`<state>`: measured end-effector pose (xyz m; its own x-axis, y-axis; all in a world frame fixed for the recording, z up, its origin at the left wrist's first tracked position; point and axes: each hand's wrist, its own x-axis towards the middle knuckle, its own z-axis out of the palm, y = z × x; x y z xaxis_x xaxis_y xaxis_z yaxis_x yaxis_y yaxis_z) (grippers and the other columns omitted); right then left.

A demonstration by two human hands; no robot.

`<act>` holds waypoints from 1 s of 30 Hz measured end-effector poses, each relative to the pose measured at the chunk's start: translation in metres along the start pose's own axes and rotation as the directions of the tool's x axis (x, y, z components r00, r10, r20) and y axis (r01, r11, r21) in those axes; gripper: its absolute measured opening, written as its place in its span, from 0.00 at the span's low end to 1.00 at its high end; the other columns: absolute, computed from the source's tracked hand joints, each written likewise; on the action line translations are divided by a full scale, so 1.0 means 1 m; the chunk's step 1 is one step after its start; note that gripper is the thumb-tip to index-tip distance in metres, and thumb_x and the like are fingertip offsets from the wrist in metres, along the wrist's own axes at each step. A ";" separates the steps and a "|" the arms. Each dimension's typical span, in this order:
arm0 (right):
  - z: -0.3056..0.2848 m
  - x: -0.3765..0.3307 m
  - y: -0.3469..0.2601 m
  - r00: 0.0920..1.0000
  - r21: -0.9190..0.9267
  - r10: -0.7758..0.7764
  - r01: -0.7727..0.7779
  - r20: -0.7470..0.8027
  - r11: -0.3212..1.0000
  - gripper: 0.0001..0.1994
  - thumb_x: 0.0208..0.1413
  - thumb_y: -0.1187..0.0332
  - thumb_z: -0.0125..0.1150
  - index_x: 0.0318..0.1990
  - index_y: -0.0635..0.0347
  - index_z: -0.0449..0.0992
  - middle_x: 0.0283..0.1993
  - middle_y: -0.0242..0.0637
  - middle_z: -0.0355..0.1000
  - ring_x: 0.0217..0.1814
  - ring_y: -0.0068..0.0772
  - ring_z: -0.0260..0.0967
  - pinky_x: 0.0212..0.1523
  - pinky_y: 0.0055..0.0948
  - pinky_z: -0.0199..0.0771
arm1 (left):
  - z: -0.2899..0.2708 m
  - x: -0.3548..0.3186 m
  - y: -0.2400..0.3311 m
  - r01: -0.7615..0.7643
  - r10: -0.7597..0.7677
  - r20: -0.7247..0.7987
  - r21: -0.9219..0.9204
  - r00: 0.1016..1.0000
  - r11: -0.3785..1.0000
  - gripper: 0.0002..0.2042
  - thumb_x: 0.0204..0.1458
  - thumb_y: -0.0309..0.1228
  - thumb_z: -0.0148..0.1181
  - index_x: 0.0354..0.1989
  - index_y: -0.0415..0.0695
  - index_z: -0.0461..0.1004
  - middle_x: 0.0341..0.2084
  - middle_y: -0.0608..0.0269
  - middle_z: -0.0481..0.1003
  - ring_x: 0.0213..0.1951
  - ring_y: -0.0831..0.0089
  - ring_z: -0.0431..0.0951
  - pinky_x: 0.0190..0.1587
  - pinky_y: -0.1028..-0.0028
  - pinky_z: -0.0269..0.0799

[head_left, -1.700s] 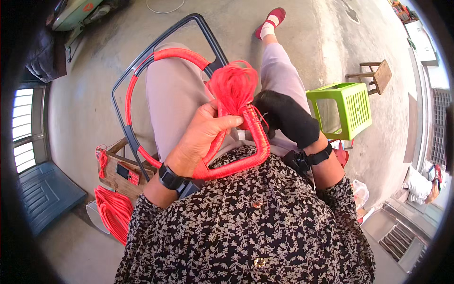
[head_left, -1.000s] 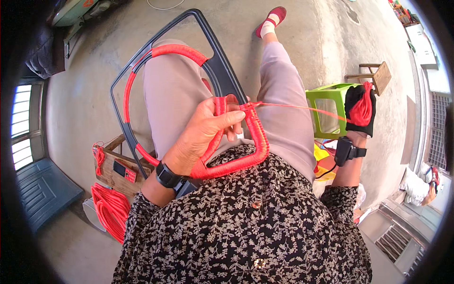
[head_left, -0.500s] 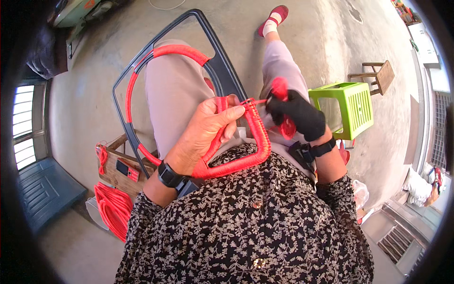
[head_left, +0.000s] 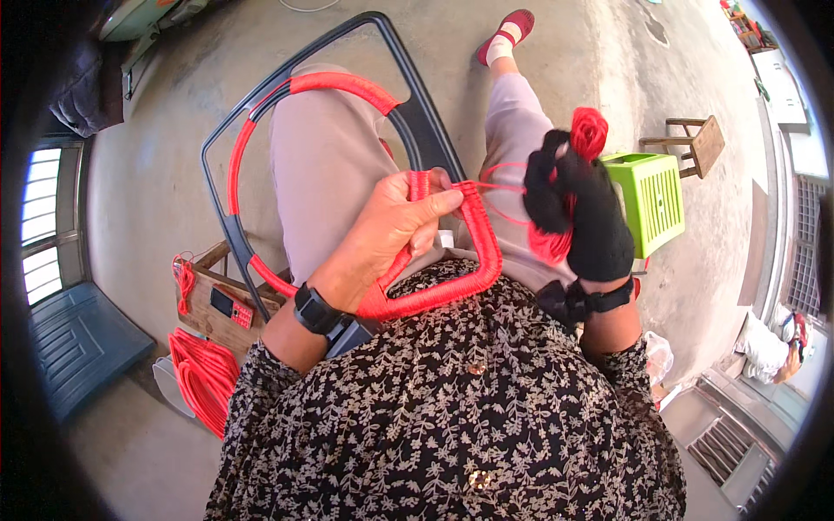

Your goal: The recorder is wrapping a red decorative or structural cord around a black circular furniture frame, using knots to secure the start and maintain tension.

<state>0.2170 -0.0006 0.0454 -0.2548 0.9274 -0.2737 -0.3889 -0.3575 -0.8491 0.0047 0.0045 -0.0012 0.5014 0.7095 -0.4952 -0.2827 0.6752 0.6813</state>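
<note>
Across my lap lies a black frame with a curved inner rim and a squared loop, parts of it wound in red cord. My bare left hand is closed around the wound loop, its thumb pressing near the end of the winding. A black glove covers my right hand, which is closed on a bundle of red cord that sticks out above and below the fist. Two thin strands run from the bundle to the loop beside my left thumb.
A green plastic stool and a small wooden stool stand at the right. At the left, a wooden stool carries a red phone and a cord hank. Red cord coils lie below it.
My right hand has moved to the right with the cord bundle, drawing the strands out longer. My left hand keeps its grip on the loop.
</note>
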 end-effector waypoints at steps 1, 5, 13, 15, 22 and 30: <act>-0.009 0.006 -0.004 0.985 -0.270 -0.038 -0.008 -0.167 0.963 0.10 0.58 0.63 0.51 0.32 0.59 0.70 0.21 0.28 0.65 0.19 0.17 0.58 0.20 0.18 0.53 | -0.004 0.002 -0.001 0.011 -0.011 0.006 -0.039 1.000 0.999 0.06 0.56 0.33 0.56 0.32 0.45 0.68 0.09 0.74 0.63 0.09 0.86 0.59 0.11 0.83 0.52; -0.061 0.012 -0.002 0.924 -0.365 -0.105 -0.040 -0.367 0.930 0.16 0.59 0.65 0.50 0.50 0.65 0.69 0.43 0.33 0.73 0.33 0.22 0.69 0.33 0.20 0.69 | -0.003 0.002 0.001 0.003 -0.005 -0.019 -0.081 1.000 0.997 0.09 0.58 0.37 0.52 0.31 0.45 0.68 0.05 0.72 0.61 0.06 0.84 0.56 0.11 0.82 0.52; -0.044 0.004 0.037 0.851 -0.859 0.355 0.193 0.388 0.475 0.16 0.48 0.69 0.64 0.44 0.65 0.74 0.37 0.36 0.76 0.38 0.26 0.70 0.41 0.26 0.70 | -0.006 0.013 -0.009 -0.047 -0.004 -0.207 -0.238 0.978 0.970 0.19 0.58 0.47 0.48 0.37 0.40 0.71 0.30 0.59 0.75 0.26 0.74 0.76 0.22 0.77 0.67; -0.026 0.016 0.054 0.870 -0.810 0.335 0.117 0.363 0.574 0.19 0.48 0.69 0.65 0.48 0.65 0.71 0.45 0.38 0.74 0.43 0.25 0.69 0.44 0.26 0.70 | -0.003 0.012 -0.006 -0.026 -0.027 -0.193 -0.267 0.981 0.963 0.21 0.58 0.49 0.48 0.37 0.40 0.71 0.35 0.57 0.76 0.31 0.71 0.77 0.24 0.76 0.69; -0.013 0.048 0.045 0.985 -0.145 -0.157 0.146 -0.067 0.979 0.27 0.54 0.73 0.57 0.61 0.64 0.55 0.52 0.43 0.68 0.51 0.32 0.69 0.52 0.26 0.68 | -0.008 0.006 -0.007 0.153 -0.149 0.038 -0.318 0.988 0.936 0.25 0.58 0.54 0.42 0.37 0.41 0.72 0.33 0.58 0.77 0.29 0.70 0.78 0.25 0.73 0.73; 0.032 0.026 0.024 0.827 -0.833 -0.308 0.531 0.470 0.156 0.31 0.33 0.66 0.70 0.50 0.61 0.70 0.58 0.54 0.60 0.63 0.54 0.55 0.61 0.41 0.58 | -0.003 0.006 -0.008 -0.177 0.168 -0.069 -0.158 0.983 0.971 0.25 0.59 0.53 0.42 0.38 0.41 0.73 0.29 0.62 0.77 0.28 0.75 0.77 0.27 0.76 0.73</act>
<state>0.1732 0.0115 0.0325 -0.5072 0.8255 0.2475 0.5409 0.5285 -0.6543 0.0079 0.0039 -0.0111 0.3893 0.8249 -0.4098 -0.4927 0.5624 0.6640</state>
